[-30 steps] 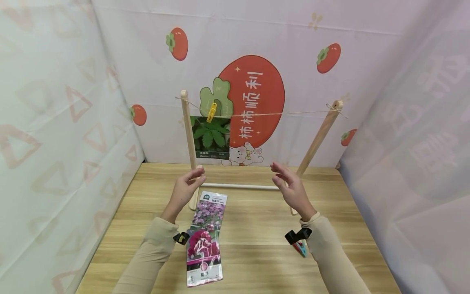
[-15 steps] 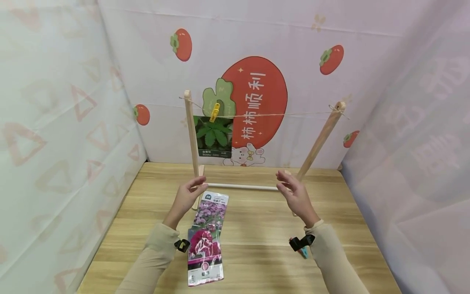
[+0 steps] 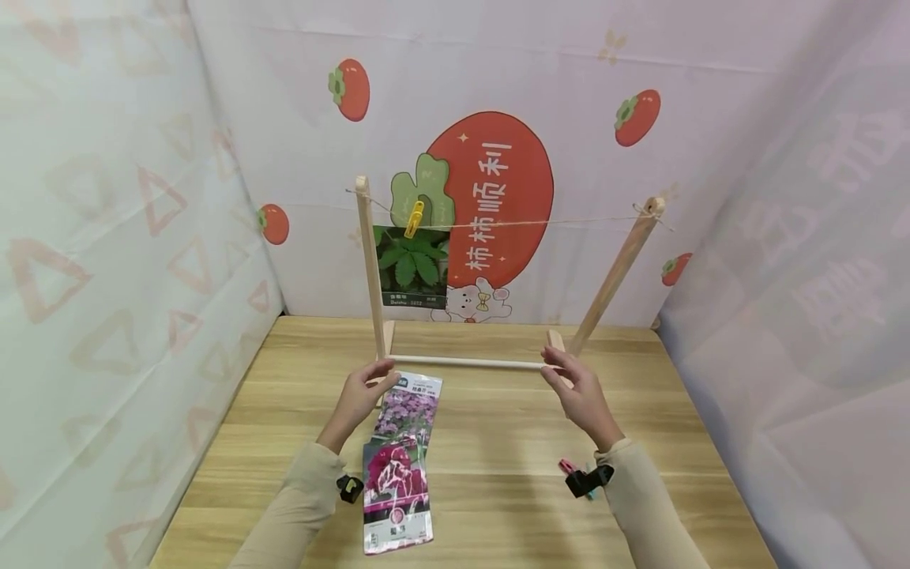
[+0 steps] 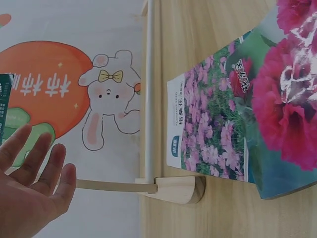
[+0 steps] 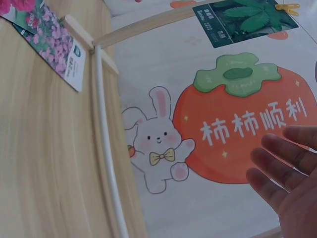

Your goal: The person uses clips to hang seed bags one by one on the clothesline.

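Observation:
My left hand [image 3: 359, 397] hovers with relaxed fingers near the foot of the rack's left post [image 3: 371, 269], just left of a seed packet with purple flowers [image 3: 408, 412]. On the right, my right hand [image 3: 581, 397] is likewise relaxed and holds nothing, by the right end of the rack's white crossbar [image 3: 465, 362]. A packet with green leaves [image 3: 414, 265] hangs from the string [image 3: 526, 223] by a yellow clothespin [image 3: 414, 220]. Another packet with a magenta flower [image 3: 396, 494] overlaps the purple one on the table. Both wrist views show spread, bare fingers.
Pink [image 3: 565, 465] and teal clothespins [image 3: 591, 495] lie on the wooden table [image 3: 498, 442], partly hidden by the right wrist's camera. The rack's right post [image 3: 614, 276] leans outward. Printed cloth walls [image 3: 298, 103] enclose the table at the back and sides.
Both hands have come down and slightly back toward me in the head view, staying relaxed. The hanging packet, the rack and the packets on the table stay in place.

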Motion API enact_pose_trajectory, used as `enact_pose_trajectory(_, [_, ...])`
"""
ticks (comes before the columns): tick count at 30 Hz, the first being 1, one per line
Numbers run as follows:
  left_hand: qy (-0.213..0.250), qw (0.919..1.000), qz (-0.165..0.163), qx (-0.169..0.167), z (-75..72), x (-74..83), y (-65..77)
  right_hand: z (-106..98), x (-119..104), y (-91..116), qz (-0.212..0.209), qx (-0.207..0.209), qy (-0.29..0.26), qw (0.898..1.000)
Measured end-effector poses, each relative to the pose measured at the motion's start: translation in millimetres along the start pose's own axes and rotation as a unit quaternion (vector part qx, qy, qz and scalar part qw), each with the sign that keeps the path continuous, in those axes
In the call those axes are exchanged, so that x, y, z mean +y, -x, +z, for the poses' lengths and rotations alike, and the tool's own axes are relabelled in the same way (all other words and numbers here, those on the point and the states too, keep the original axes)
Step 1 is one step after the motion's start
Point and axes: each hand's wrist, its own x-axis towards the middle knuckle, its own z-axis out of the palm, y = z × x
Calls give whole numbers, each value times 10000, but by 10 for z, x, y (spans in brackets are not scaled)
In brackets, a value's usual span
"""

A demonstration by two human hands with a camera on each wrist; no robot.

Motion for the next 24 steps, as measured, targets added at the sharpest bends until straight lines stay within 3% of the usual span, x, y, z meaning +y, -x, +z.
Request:
enact_pose_trajectory(3, [-43,9999,-53,82,22,-178,-23,30,219,74,165,62,38,9998])
enact_pose_trajectory(8, [-80,9999,-50,44,56,-297,-3,62,464,195,400,132,61,9991])
enact_pose_trajectory(17, [-209,9994,-279,-39,84,-452,10,71,581,360,1060,-25,399,9936])
enact_pose_trajectory(24, [-382,9973,-622,5,93,-521,26,64,590,394,1244,-66,640,9901])
